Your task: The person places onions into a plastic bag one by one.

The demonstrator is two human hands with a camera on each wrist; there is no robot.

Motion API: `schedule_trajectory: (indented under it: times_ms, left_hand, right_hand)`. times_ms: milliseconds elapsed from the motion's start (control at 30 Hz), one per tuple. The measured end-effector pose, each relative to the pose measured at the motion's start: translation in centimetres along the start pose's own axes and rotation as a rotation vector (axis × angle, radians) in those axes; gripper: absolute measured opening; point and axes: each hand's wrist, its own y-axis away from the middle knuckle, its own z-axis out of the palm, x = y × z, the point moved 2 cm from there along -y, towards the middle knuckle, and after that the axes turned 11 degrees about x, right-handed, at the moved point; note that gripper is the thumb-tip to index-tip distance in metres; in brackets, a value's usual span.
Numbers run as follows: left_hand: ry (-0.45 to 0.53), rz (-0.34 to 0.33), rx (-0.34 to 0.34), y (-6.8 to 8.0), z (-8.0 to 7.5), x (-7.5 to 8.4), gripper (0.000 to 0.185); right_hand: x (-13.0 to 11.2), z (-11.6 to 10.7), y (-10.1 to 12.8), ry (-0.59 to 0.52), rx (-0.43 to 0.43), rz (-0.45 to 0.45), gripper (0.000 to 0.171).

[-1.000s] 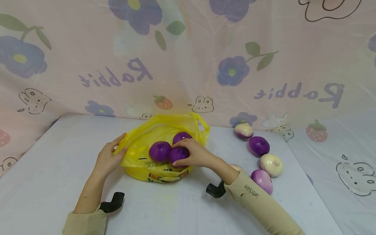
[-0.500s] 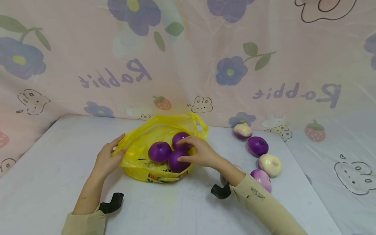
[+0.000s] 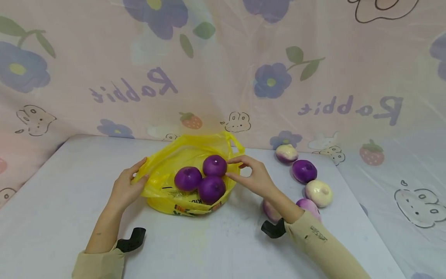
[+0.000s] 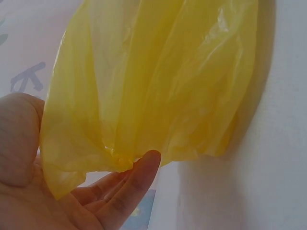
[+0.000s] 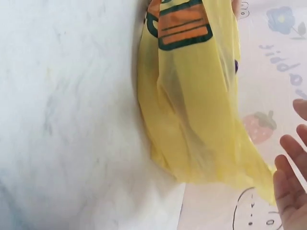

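A yellow plastic bag [image 3: 158, 190] lies with its mouth spread, and three glossy purple onions [image 3: 211, 189] sit clustered inside. At its left edge, my left hand [image 3: 127, 186] holds the plastic between thumb and fingers; the left wrist view shows the bag's edge [image 4: 110, 163] tucked into that hand. My right hand [image 3: 256, 178] is by the right rim, fingertips right beside the rearmost purple onion [image 3: 215, 166], with nothing held. In the right wrist view its fingers [image 5: 285, 187] are spread and overlap the bag's corner [image 5: 259, 179].
To the right, several more onions stand in a rough curve: a white-and-purple one [image 3: 287, 154], a dark purple one [image 3: 304, 171], a white one [image 3: 318, 193]. Two pinkish ones are partly behind my right forearm. A printed cloth [image 3: 216, 77] hangs behind the white table [image 3: 209, 248].
My right hand has let go of the front purple onion inside the bag and drawn back to the right rim. The left hand keeps its hold on the bag's edge.
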Motion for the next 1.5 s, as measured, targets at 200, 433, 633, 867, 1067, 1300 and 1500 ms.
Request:
schedule_trajectory:
  times_ms: [200, 433, 633, 867, 1067, 1300, 1500]
  left_hand:
    - [-0.002, -0.007, -0.001, -0.2, 0.0, 0.1, 0.058]
    - [0.002, -0.019, 0.002, -0.1, -0.1, 0.2, 0.058]
    - [0.001, -0.015, 0.004, -0.1, 0.0, 0.2, 0.057]
    - [-0.004, 0.003, 0.016, -0.2, 0.0, 0.2, 0.056]
    - [-0.011, 0.002, 0.017, -0.3, 0.1, 0.2, 0.056]
    - [-0.011, -0.001, 0.02, -0.5, 0.3, 0.4, 0.055]
    - [-0.011, 0.015, 0.031, -0.6, 0.4, 0.3, 0.054]
  right_hand:
    - [0.4, -1.7, 0.3, 0.006, 0.037, 0.024, 0.028]
    - [1.6, -3.5, 1.1, 0.016, 0.001, 0.07, 0.03]
    - [2.8, -4.7, 1.7, 0.05, -0.059, 0.105, 0.031]
    - [3.9, -5.8, 2.0, 0.066, -0.173, 0.155, 0.03]
    - [4.5, -7.0, 2.4, 0.105, -0.33, 0.176, 0.033]
    - [5.2, -8.2, 2.8, 0.095, -0.483, 0.235, 0.047]
    - [5.8, -9.0, 3.2, 0.109, -0.596, 0.233, 0.059]
